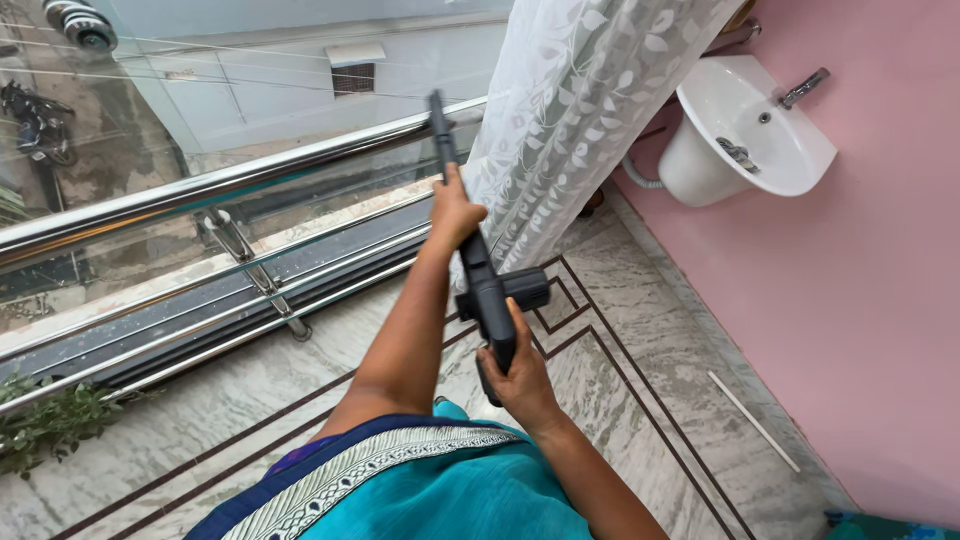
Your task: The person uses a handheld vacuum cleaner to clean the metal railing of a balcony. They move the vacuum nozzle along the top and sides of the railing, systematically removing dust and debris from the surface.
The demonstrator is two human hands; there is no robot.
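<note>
Both your hands grip a long black tool held out over the balcony floor toward the railing.

Your left hand [455, 212] is clenched around the thin black wand [447, 160] partway up its length, and the wand's tip reaches past the top bar of the steel and glass railing [215, 185]. Your right hand [518, 375] is wrapped around the thicker black handle body [492, 300] lower down, close to your chest, fingers closed on it; a short black block sticks out sideways from that body. The tool runs tilted, away from you, just beside a white lace curtain [580, 110]. Beneath it lies marble floor [640, 350] with dark inlaid lines. A white wall-hung basin [750, 130] with a metal tap sits on the pink wall [880, 300] to your right, and a thin white stick [752, 420] lies along that wall's foot.
</note>
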